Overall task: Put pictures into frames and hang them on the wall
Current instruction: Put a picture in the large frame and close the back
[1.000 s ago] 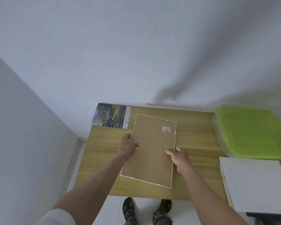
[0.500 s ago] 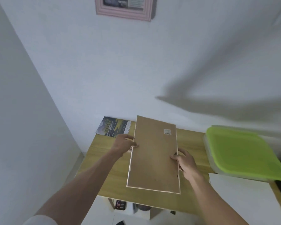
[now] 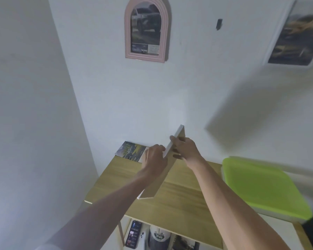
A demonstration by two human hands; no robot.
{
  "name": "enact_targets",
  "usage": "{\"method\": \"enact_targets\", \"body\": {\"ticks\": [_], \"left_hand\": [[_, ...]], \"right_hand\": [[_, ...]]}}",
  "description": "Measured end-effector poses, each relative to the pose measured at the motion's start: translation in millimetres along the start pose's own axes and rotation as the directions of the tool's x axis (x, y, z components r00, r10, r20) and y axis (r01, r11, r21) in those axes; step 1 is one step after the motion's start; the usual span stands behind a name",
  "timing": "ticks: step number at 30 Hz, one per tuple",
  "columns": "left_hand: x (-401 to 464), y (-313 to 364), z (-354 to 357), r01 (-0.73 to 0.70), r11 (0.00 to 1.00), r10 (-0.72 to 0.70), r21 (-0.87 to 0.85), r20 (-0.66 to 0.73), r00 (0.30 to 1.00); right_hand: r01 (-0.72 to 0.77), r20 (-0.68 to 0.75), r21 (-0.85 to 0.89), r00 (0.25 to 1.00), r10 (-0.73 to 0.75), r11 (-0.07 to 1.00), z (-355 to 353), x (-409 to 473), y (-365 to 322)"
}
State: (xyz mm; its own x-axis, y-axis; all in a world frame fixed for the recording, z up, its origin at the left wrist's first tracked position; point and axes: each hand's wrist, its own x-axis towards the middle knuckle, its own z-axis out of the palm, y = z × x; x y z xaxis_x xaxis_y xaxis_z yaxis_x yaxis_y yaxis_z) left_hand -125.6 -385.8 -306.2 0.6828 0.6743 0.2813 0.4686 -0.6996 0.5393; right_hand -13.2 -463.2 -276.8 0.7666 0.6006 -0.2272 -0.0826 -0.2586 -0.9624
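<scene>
left hand (image 3: 154,157): fingers curled, gripping the left side of the frame (image 3: 167,159)
right hand (image 3: 185,147): pinching its right edge
arms: both stretched forward

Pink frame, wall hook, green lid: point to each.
Pink frame (image 3: 128,33), head view, on its left border.
Wall hook (image 3: 219,24), head view, on its dark body.
Green lid (image 3: 260,184), head view, on the middle of its top.

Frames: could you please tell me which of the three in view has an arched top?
The pink frame on the wall: its top is rounded; the white wall frame and the held frame are rectangular.
</scene>
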Motion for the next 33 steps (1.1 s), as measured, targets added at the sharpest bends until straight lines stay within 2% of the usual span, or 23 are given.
{"method": "enact_targets", "body": {"ticks": [4, 10, 14, 19, 21, 24, 27, 30, 33], "left_hand": [[-24.3, 18.6, 2.7, -0.119, 0.993, 0.119, 0.014, -0.044, 0.992], [-27.6, 35.2, 7.7, -0.241, 0.899, 0.238, -0.366, -0.053, 0.970], [-2.6, 39.4, -5.6, -0.189, 0.886, 0.160, -0.423, -0.102, 0.982], [48.7, 31.7, -31.5, -0.070, 0.962, 0.027, -0.263, -0.162, 0.986], [73.2, 29.0, -42.9, -0.023, 0.958, -0.014, -0.285, -0.127, 0.992], [109.5, 33.9, -65.8, -0.023, 0.887, 0.011, -0.461, -0.028, 1.000], [144.7, 48.1, -87.4, -0.103, 0.776, 0.078, -0.622, -0.067, 0.995], [179.8, 63.9, -107.5, -0.117, 0.705, 0.091, -0.700, -0.073, 0.993], [218.8, 81.5, -121.2, -0.132, 0.692, 0.154, -0.710, -0.033, 0.988]], "right_hand": [[0.071, -0.112, 0.024, 0.991, -0.068, 0.997, -10.8, -16.0, -8.4], [0.150, -0.231, 0.102, 0.965, -0.123, 0.983, -51.3, -31.7, -19.0], [0.210, -0.298, 0.141, 0.941, -0.161, 0.967, -82.0, -34.1, -37.5], [0.299, -0.301, 0.113, 0.919, -0.254, 0.947, -110.5, -27.9, -59.6], [0.333, -0.312, 0.105, 0.906, -0.287, 0.937, -119.0, -20.8, -70.7], [0.379, -0.330, 0.081, 0.883, -0.334, 0.922, -129.9, -6.4, -90.2], [0.427, -0.335, 0.038, 0.857, -0.391, 0.903, -140.3, 12.3, -111.8], [0.481, -0.357, 0.001, 0.819, -0.449, 0.877, -153.2, 34.2, -139.1], [0.535, -0.402, -0.057, 0.760, -0.510, 0.843, -168.7, 55.7, -173.8]]}}
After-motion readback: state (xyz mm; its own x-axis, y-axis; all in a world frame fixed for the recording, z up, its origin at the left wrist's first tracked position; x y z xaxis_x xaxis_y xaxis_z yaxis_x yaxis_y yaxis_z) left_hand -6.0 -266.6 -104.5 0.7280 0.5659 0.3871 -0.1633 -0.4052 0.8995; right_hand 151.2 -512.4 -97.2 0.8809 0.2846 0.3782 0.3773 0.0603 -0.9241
